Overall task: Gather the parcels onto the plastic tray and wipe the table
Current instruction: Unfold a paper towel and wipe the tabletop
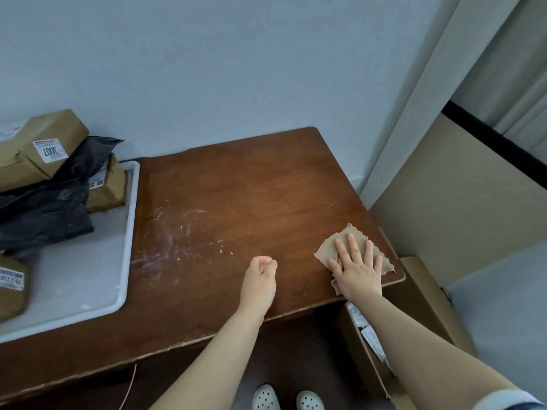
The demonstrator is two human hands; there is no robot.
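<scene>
A brown wooden table [251, 184] fills the middle of the view. My right hand [356, 269] lies flat, fingers spread, pressing a ragged brown cloth [328, 247] onto the table near its right front corner. My left hand [260, 276] rests as a loose fist on the table's front middle, holding nothing. A white plastic tray [127, 232] sits at the table's left end. On it lie brown cardboard parcels [44, 143], a black plastic bag parcel [44, 211] and another labelled brown parcel [11, 288] at the left edge. White smears [168, 238] mark the wood beside the tray.
A pale wall runs behind the table. An open cardboard box [414, 315] with papers stands on the floor right of the table, in front of a beige panel [461, 196]. My white shoes [290, 399] show under the table's front edge.
</scene>
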